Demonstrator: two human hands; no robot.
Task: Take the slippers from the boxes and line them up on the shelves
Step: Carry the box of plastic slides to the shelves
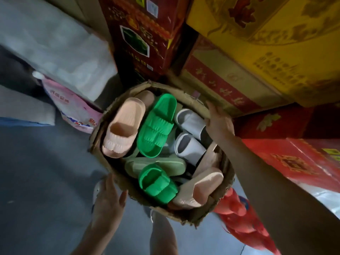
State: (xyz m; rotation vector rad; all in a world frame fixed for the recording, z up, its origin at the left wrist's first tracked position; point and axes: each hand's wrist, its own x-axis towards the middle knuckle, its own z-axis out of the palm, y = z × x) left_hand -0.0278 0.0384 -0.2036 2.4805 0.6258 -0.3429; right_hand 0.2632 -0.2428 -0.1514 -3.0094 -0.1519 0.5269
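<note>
Head view: an open cardboard box (97, 133) holds the slippers. A pink slipper (121, 126) and a green slipper (156, 126) lie side by side, lengthwise from far edge to near edge, toes nearer. White slippers (190, 134) sit by the right edge. The left hand (108, 197) presses the near-left rim and the right hand (219, 122) the far-right rim, both with fingers straight.

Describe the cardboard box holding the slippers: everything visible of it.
The cardboard box is brown, worn and frayed along its rim, open on top and seen from above. It is crammed with slippers in bright green, peach, white and pale green, lying jumbled. The left hand touches its near left rim; the right hand rests on its far right rim. Stacked red and yellow cartons stand close behind it. Whether it rests on the floor cannot be told.
</note>
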